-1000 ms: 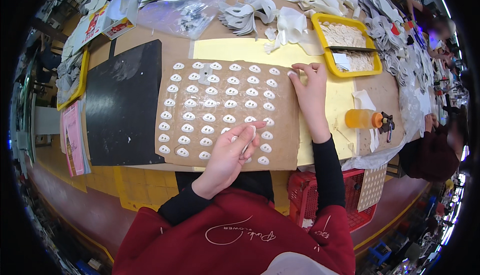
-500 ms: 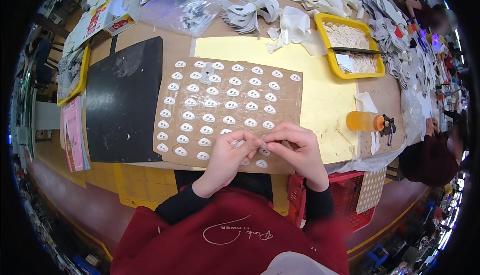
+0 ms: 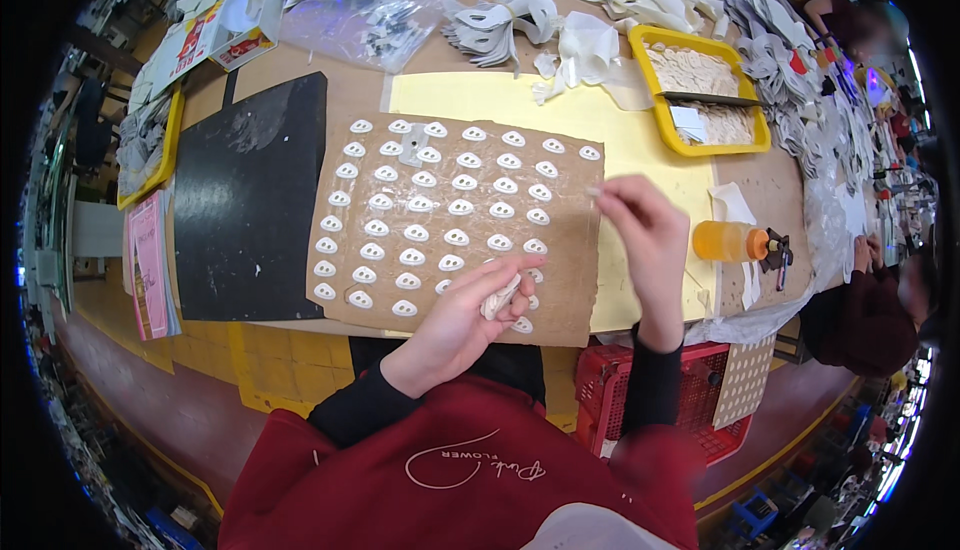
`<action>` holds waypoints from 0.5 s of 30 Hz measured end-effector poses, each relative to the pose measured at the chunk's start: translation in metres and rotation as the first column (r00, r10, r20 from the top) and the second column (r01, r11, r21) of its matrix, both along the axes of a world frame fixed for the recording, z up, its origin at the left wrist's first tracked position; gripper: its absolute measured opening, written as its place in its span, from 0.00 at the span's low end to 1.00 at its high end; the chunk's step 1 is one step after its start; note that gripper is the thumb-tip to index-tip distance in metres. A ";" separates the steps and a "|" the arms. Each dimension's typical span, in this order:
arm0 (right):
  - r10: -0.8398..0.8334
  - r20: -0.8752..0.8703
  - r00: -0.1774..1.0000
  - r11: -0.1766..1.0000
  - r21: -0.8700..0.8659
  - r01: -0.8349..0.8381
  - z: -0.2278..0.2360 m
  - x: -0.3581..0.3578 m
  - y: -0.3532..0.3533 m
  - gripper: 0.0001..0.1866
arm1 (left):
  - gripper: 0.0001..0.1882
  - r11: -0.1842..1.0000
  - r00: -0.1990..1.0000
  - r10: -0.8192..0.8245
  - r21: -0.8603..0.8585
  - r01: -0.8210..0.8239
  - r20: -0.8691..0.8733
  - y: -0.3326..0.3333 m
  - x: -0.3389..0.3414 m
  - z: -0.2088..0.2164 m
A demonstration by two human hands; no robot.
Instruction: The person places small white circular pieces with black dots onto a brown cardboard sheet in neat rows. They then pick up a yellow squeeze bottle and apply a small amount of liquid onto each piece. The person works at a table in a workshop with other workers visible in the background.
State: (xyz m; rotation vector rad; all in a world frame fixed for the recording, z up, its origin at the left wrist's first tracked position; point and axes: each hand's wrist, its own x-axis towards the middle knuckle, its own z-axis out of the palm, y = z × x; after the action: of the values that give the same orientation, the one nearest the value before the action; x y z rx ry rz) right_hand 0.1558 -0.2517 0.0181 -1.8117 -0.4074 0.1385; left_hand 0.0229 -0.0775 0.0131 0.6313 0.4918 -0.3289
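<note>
Stack of white pieces (image 3: 500,298) sits in curled left hand (image 3: 452,322); blurred right hand (image 3: 645,228), finger and thumb together, seemingly pinches one pale piece (image 3: 594,192) near right edge of brown board (image 3: 572,285). Judgement: lower flat, by edges, matching row spacing.

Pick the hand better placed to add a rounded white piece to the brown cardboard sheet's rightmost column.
Likely right: the right hand is by the sheet's mostly bare right edge, fingertips apparently pinching something white. The left hand is nearer the body, holding white pieces.
</note>
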 end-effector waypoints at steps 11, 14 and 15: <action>0.058 -0.091 0.994 0.958 -0.275 -0.081 -0.044 0.059 -0.005 0.09 | 0.10 0.997 0.996 -0.008 0.072 0.002 0.088 0.001 -0.002 -0.016; 0.063 -0.100 0.993 0.965 -0.246 -0.086 -0.043 0.059 -0.006 0.10 | 0.06 0.996 0.991 -0.015 0.090 0.003 0.136 0.001 0.000 -0.019; 0.057 -0.131 0.990 0.971 -0.224 -0.086 -0.043 0.058 -0.005 0.10 | 0.05 0.996 0.989 -0.015 0.086 0.003 0.148 0.001 0.000 -0.019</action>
State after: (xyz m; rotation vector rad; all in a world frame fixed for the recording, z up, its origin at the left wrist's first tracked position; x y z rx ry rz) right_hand 0.2143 -0.2572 -0.0246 -2.0034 -0.3810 0.3593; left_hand 0.0234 -0.0769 -0.0057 0.7362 0.3614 -0.2679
